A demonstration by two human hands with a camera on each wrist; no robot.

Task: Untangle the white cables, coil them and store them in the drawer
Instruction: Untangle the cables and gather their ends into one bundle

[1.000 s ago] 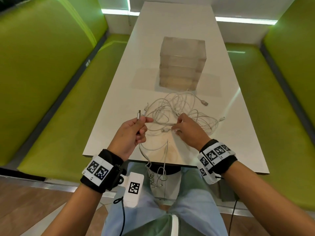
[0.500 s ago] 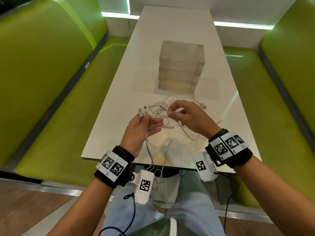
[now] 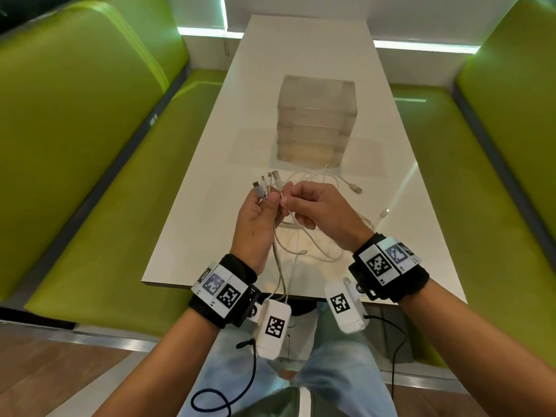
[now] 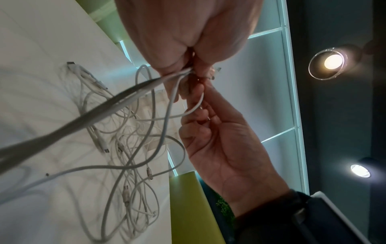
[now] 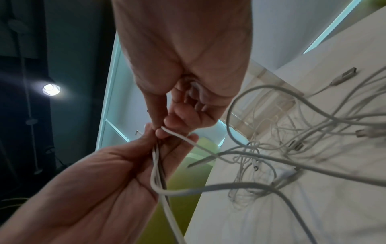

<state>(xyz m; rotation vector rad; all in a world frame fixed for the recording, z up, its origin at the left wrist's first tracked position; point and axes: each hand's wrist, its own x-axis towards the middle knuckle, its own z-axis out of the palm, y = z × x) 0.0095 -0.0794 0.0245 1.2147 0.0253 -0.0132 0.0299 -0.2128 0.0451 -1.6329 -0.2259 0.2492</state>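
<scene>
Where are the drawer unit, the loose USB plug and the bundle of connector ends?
drawer unit (image 3: 314, 121), head view, front face.
loose USB plug (image 3: 356, 188), head view, metal tip.
bundle of connector ends (image 3: 267, 183), head view, plug bodies.

Each bare forearm wears a black fabric wristband (image 3: 222, 299) with white square-coded tags, a white camera box (image 3: 273, 328) and a thin black cord (image 3: 249, 374). Light blue jeans (image 3: 340, 377) cover the legs.
</scene>
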